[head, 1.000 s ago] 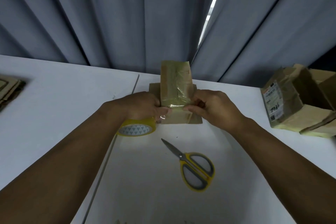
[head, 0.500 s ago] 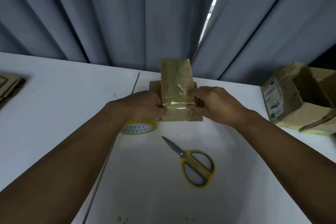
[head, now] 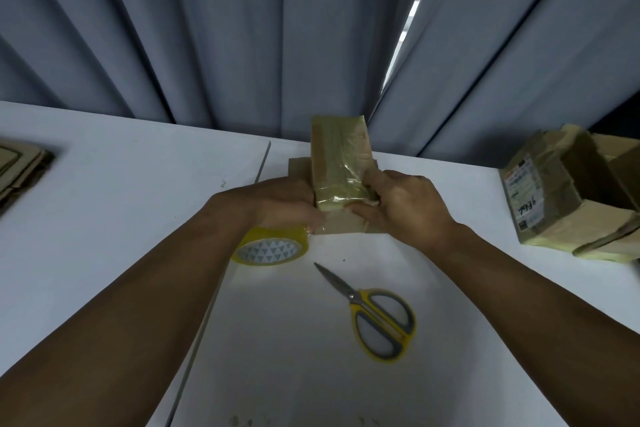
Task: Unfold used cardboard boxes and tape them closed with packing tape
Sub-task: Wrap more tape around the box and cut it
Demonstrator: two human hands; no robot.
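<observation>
A small brown cardboard box [head: 337,163], wrapped in shiny tape, stands at the middle of the white table [head: 114,204] with a flat cardboard flap beneath it. My left hand [head: 287,204] grips the box's left lower side. My right hand [head: 401,208] holds its right side, thumb along the front lower edge and fingers curled round the corner. A yellow roll of packing tape [head: 272,248] lies on the table just below my left hand. Yellow-handled scissors [head: 375,315] lie shut, nearer to me.
Taped cardboard boxes [head: 568,198] with a printed label sit at the table's right edge. Flattened cardboard [head: 17,170] lies at the far left edge. Grey curtains [head: 242,28] hang behind the table. A seam [head: 242,229] runs down between two tabletops.
My right hand slid up the box's right side and pressed the tape at its front edge. The left hand stayed on the left side. Tape roll and scissors did not move.
</observation>
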